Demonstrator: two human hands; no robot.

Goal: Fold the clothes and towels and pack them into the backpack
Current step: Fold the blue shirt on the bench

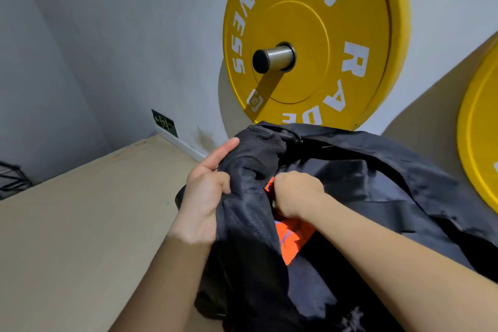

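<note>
A yellow weight plate [350,21] hangs on a steel peg [275,58] on the wall, and below it a black backpack [377,197] lies slumped on the beige surface [80,224]. The left hand [204,197] grips the mesh edge of its opening. The right hand [296,194], closed in a fist, clutches an orange cloth [292,240], possibly a vest, lying partly inside the bag.

The beige floor [80,224] runs up to a white skirting board [179,143] at the wall. The black backpack [377,197] lies slumped on it.
</note>
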